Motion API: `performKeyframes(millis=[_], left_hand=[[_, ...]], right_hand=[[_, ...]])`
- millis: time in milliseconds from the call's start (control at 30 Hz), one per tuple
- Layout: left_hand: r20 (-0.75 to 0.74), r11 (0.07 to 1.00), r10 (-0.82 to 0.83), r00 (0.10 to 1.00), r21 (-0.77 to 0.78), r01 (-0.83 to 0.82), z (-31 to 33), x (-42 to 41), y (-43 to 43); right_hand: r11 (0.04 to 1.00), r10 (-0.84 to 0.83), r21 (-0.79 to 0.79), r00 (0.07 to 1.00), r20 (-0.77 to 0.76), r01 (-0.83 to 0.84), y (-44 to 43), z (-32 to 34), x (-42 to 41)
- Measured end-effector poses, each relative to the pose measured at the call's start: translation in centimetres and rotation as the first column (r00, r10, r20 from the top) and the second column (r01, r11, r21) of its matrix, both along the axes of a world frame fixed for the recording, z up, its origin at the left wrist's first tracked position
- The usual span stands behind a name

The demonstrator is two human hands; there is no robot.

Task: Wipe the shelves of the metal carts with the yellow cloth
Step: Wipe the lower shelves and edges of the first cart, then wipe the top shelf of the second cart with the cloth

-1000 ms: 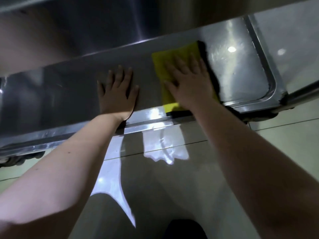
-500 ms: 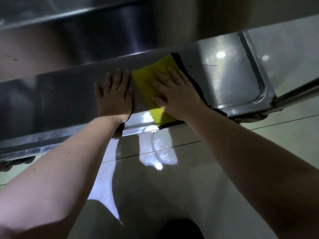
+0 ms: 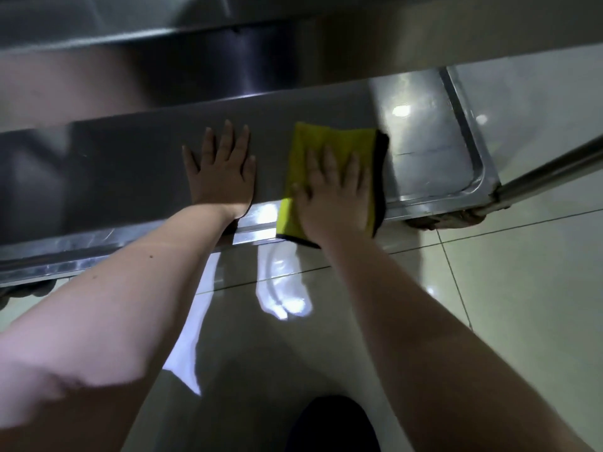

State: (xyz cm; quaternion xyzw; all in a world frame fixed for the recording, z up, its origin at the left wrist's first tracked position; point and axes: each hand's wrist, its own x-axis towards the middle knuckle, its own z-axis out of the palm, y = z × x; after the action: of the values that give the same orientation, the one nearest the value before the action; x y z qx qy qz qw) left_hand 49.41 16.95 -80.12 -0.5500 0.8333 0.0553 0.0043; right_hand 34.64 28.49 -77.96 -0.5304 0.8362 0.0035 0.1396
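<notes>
I've slid the yellow black-edged cloth [image 3: 329, 141] rightward under my flat right hand [image 3: 332, 200]; left hand [image 3: 222, 181] splayed; cloth lies front-to-back across the steel shelf [image 3: 130, 164].

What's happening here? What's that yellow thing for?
Someone is wiping a low metal shelf. Their right hand presses flat on the yellow cloth, which lies toward the shelf's right end and hangs a little over the front edge. Their left hand rests flat on the bare metal just beside it, holding nothing.
</notes>
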Motion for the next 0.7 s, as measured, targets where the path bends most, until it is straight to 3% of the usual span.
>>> performKeyframes(millis=[67,133,200,267,367,500,700], left_hand=[[-0.05,0.999,-0.018,0.999,0.029,0.019,0.6,0.3,-0.1],[-0.196,0.997,0.009,0.981,0.076,0.006,1.4,0.5,0.2],[-0.356,0.994,0.039,0.934,0.109,0.0,1.9,0.7,2.0],[-0.456,0.989,0.004,0.89,0.134,0.064,2.2,0.8,4.6],[-0.494,0.971,0.003,0.869,0.209,0.115,3.1,0.4,7.9],[-0.567,0.932,0.214,0.796,0.363,0.008,4.3,1.5,10.1],[-0.468,0.926,0.13,0.874,0.371,0.061,6.4,9.0,8.8]], right_hand=[[0.999,0.014,0.033,0.998,0.061,-0.016,-0.5,0.6,2.5],[0.999,-0.035,-0.01,0.992,0.123,0.036,-1.5,1.7,1.9],[0.996,-0.023,-0.079,0.994,0.103,0.032,-3.0,2.5,0.1],[0.999,0.009,-0.047,0.995,0.102,-0.004,-5.0,3.1,-1.1],[0.999,-0.019,0.038,0.993,0.118,0.015,-6.9,3.9,-0.8],[0.994,0.065,-0.092,0.995,0.071,-0.058,-4.3,6.8,1.7],[0.939,0.319,-0.249,0.875,0.364,-0.238,2.2,13.4,7.6]])
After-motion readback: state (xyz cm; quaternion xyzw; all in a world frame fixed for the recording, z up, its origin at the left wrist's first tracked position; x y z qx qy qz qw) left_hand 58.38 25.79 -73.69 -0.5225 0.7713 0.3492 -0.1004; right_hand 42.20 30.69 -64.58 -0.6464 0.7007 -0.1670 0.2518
